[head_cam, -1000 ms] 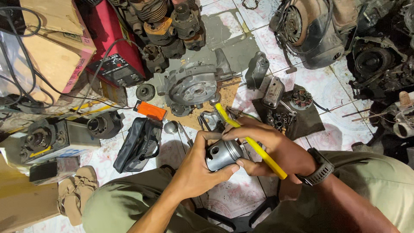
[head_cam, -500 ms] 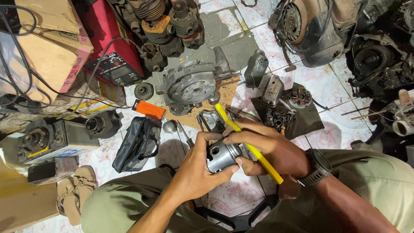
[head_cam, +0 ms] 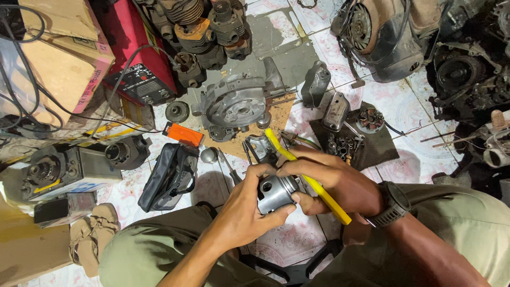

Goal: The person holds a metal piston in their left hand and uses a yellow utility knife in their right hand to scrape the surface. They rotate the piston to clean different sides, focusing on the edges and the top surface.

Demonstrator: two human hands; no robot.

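Left hand [head_cam: 241, 212] grip cupping piston [head_cam: 275, 192], right hand [head_cam: 332, 180] grip pinching yellow tool [head_cam: 305, 178]

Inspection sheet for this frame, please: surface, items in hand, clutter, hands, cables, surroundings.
Surface: patterned tiled floor, stained, partly covered by cardboard.
Items in hand: grey metal piston gripped between both hands; yellow-handled tool lies across the right hand.
Clutter: engine casing, black zip pouch, orange box, dark cloth with small parts.
Hands: left hand wraps the piston from below; right hand holds its far side, wristwatch on that wrist.
Cables: black cables loop over the cardboard boxes at left.
Surroundings: red machine, cylinder blocks, engine housings at right.
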